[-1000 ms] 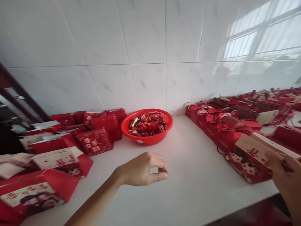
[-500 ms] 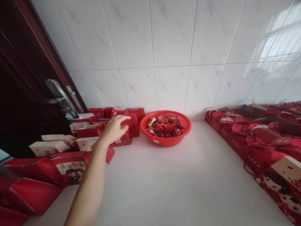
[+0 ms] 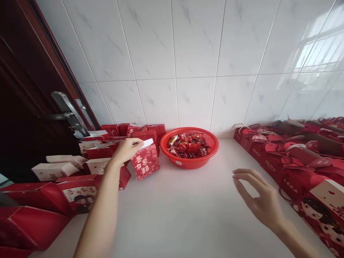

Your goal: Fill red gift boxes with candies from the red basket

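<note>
My left hand [image 3: 127, 149] pinches the top edge of a red gift box [image 3: 146, 163] with white characters and a pale flower pattern. The box tilts a little, in front of the other boxes at the left; its white inner flap shows at the top. Over the right part of the white table, my right hand [image 3: 259, 197] hovers with thumb and fingers apart and nothing in it. Between the hands, against the wall, stands a red plastic basket [image 3: 185, 164] holding many candies in red wrappers [image 3: 189, 146].
Rows of red and cream boxes [image 3: 77, 193] crowd the left side beside a dark door with a metal handle [image 3: 66, 107]. Along the right stand red gift bags [image 3: 271, 161] with handles and bows. A tiled wall [image 3: 196, 100] closes off the back of the white table [image 3: 182, 215].
My left hand has taken hold of the patterned red box and drawn it toward me from the row. My right hand has come into view from the lower right.
</note>
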A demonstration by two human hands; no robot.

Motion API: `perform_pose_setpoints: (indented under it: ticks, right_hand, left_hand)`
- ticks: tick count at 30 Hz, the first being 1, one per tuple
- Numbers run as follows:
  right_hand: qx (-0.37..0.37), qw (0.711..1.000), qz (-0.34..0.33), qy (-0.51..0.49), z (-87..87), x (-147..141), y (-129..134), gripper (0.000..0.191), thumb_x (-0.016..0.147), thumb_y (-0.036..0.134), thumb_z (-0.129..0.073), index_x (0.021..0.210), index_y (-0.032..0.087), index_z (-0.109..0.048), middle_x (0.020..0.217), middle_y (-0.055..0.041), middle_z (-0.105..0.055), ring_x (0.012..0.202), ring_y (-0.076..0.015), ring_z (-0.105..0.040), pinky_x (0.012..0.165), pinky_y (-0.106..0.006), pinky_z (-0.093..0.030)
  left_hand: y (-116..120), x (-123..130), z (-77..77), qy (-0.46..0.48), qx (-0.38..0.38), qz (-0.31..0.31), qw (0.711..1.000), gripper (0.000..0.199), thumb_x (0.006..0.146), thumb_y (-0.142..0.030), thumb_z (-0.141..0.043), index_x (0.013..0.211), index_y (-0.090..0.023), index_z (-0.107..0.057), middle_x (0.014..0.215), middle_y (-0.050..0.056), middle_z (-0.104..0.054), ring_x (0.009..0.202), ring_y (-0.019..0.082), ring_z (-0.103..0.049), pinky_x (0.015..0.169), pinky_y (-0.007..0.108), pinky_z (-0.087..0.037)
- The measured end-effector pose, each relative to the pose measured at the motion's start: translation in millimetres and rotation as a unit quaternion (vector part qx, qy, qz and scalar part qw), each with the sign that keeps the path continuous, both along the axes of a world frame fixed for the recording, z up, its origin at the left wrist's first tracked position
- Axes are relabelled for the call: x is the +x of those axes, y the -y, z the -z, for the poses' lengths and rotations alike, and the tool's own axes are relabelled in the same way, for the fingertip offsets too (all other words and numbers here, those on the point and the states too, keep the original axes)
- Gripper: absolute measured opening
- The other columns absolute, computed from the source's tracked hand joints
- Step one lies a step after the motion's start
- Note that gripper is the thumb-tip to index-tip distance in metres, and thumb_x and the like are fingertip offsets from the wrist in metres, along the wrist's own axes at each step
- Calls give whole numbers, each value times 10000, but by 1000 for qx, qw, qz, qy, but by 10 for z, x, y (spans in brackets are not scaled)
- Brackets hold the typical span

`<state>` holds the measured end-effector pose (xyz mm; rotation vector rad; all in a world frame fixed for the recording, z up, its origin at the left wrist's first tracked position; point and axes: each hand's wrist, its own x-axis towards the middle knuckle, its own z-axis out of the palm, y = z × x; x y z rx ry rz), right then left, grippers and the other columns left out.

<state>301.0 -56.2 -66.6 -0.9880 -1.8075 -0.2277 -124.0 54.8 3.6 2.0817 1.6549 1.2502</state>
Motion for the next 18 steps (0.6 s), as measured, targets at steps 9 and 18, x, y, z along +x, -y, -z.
perform_pose_setpoints:
  ticks: [9, 18]
  right_hand:
    - [-184, 960, -203, -61, -276, -762, -499, 139, 966, 329, -546, 987, 220, -629, 876, -57, -680, 757, -183, -631, 712, -315, -528]
    - [-294, 920, -233, -114, -212, -971, -809, 388, 893, 513, -603, 696, 180, -572, 656, 3, -535, 619, -130, -457, 570, -267, -364]
  left_hand:
    - [386, 934, -198, -36, -70, 185, 980, 320, 889, -461, -588, 839, -195, -759, 820, 36, -765, 737, 205, -694, 637, 266, -527]
    - [424, 1265, 100, -17, -64, 225, 972, 272, 943, -411, -572, 946, -226, -772, 957, 46, -745, 916, 206, -692, 824, 296, -544]
